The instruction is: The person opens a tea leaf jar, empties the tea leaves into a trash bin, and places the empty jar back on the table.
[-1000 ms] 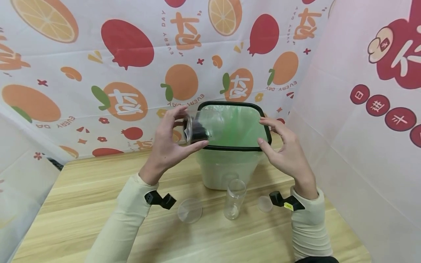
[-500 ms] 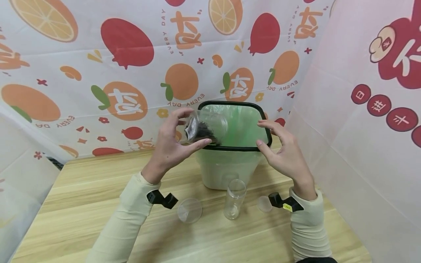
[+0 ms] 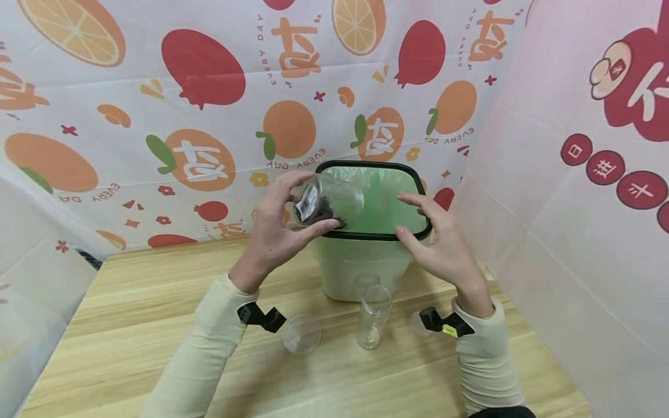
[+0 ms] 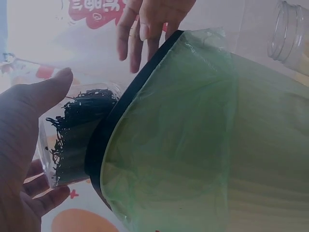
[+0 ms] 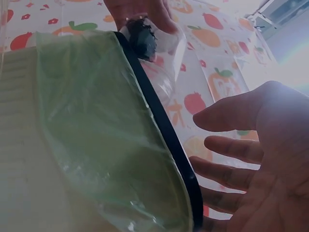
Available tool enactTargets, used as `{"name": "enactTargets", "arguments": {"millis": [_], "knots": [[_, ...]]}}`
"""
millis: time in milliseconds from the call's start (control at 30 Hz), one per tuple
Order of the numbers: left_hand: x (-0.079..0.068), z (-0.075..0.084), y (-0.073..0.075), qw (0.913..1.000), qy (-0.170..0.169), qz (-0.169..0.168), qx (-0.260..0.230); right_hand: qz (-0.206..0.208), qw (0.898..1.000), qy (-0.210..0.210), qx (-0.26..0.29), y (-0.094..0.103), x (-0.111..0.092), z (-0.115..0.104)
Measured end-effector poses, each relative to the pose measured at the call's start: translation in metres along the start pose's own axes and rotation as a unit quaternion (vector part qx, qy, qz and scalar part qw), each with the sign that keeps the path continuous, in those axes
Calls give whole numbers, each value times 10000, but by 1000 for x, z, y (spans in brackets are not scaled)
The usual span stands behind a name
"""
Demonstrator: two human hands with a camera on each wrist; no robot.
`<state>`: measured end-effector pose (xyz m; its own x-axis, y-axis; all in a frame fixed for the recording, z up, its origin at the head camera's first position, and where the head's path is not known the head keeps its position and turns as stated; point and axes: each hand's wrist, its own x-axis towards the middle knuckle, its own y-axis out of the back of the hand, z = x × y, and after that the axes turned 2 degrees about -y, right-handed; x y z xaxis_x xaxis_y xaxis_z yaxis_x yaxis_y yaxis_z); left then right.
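My left hand (image 3: 274,229) grips a clear plastic jar (image 3: 345,194) near its base, thumb below and fingers behind. The jar lies on its side, its mouth pointing right over the bin. Dark, thin dry shreds (image 4: 87,116), resembling loose tea leaves, lie in its base half. A white label (image 3: 307,203) shows on the jar's bottom. The pale bin (image 3: 360,270) stands upright, with a green bag (image 4: 178,130) lining it and a black rim (image 3: 376,237). At the rim's right side hovers my right hand (image 3: 441,241), fingers spread and holding nothing.
In front of the bin stands a clear, lidless jar (image 3: 373,319). A clear round lid (image 3: 302,335) lies left of it on the wooden table (image 3: 146,302). A smaller round lid (image 3: 418,325) is partly hidden by the right wrist camera. Fruit-printed cloth (image 3: 209,75) hangs behind.
The jar, blurred a second ago, is now steadier and turned so its bottom label shows. Its shreds sit lower. My right hand has moved left, over the rim.
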<state>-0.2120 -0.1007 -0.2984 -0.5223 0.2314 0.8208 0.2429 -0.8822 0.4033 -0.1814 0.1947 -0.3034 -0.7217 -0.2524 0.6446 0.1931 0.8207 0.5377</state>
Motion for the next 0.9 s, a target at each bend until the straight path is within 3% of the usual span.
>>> {"name": "enactTargets", "arguments": {"millis": [467, 900], "knots": [[2, 0, -3, 9999, 8, -90, -77, -443, 9988, -86, 203, -16, 10, -6], [1, 2, -5, 9999, 46, -116, 4, -916, 9955, 151, -190, -33, 27, -18]]}}
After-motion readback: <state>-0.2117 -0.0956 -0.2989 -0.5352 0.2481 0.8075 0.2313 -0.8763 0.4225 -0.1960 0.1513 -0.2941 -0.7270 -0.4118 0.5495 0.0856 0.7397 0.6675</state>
